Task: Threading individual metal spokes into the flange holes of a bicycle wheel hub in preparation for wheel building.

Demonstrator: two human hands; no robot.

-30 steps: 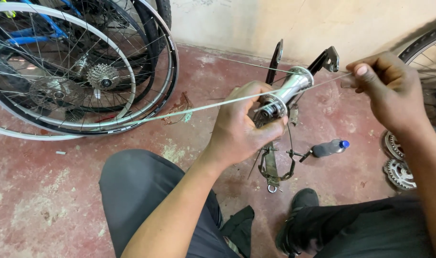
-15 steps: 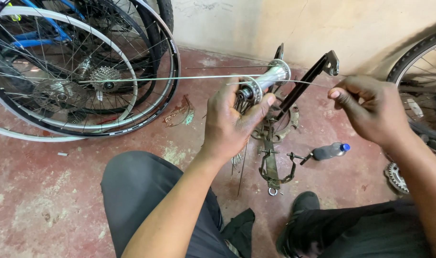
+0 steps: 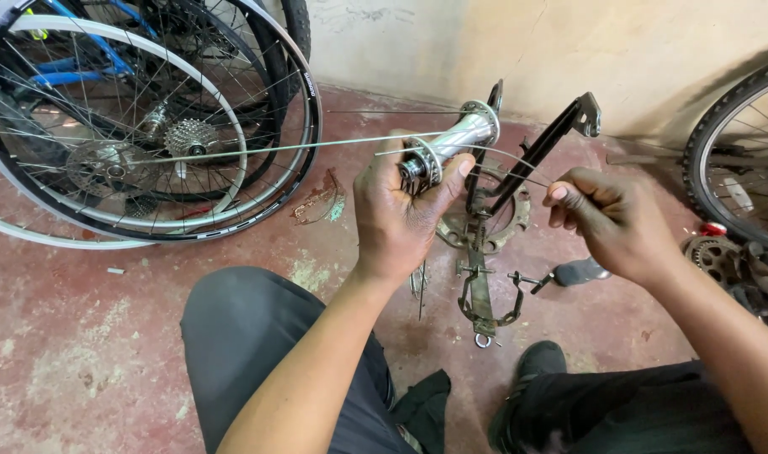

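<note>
Here, in the head view, the left hand [image 3: 401, 214] is wrapped around a silver bicycle hub [image 3: 449, 145], thumb pressed near one flange, holding it in the air above the red concrete floor [image 3: 81, 336]. The right hand [image 3: 612, 220] pinches the end of a thin spoke [image 3: 501, 158] between thumb and fingertips, its far end at the hub. Another long spoke [image 3: 274, 148] sticks out leftward from the hub. The pinched spoke could bend or slip from the fingertips if it is pulled at an angle to the flange hole. Below the hub stands a black metal stand [image 3: 518, 160] with a clamp, close under both hands. Spoked wheels [image 3: 148, 126] lean at left, a tyred wheel [image 3: 737, 160] at right, sprockets [image 3: 720, 256] beside it.
</note>
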